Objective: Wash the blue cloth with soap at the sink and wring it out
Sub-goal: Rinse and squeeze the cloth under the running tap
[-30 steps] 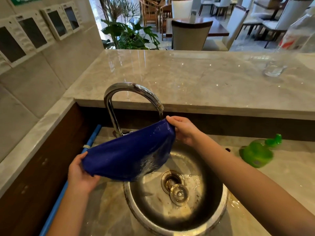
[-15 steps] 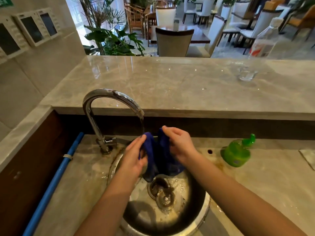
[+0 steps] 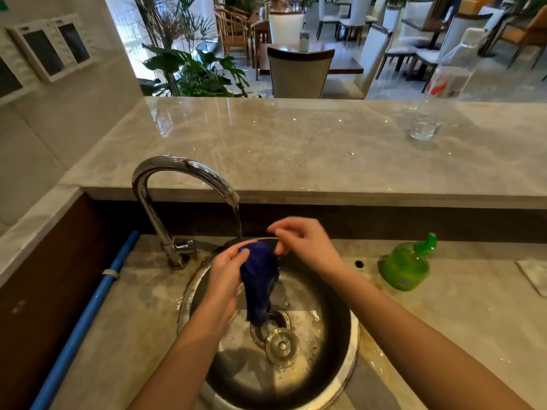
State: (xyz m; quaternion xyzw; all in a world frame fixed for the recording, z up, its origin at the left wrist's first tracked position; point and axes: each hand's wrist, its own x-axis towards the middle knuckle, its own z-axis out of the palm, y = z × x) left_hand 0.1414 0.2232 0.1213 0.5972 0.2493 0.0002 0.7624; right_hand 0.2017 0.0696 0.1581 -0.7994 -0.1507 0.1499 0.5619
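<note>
Water runs from the chrome faucet [image 3: 183,184] at the left, falling just beside the left hand [image 3: 225,273], whose grip is clenched on the upper part of the blue cloth [image 3: 260,279]. Bunched and dark blue, it hangs over the sink [image 3: 349,344] with its tail at the drain. Soaked, it should be limp, heavy and slippery, best grasped at the bunched top. Right hand [image 3: 307,247] pinches its upper edge. Green soap bottle [image 3: 407,266] stands on the table farther right.
</note>
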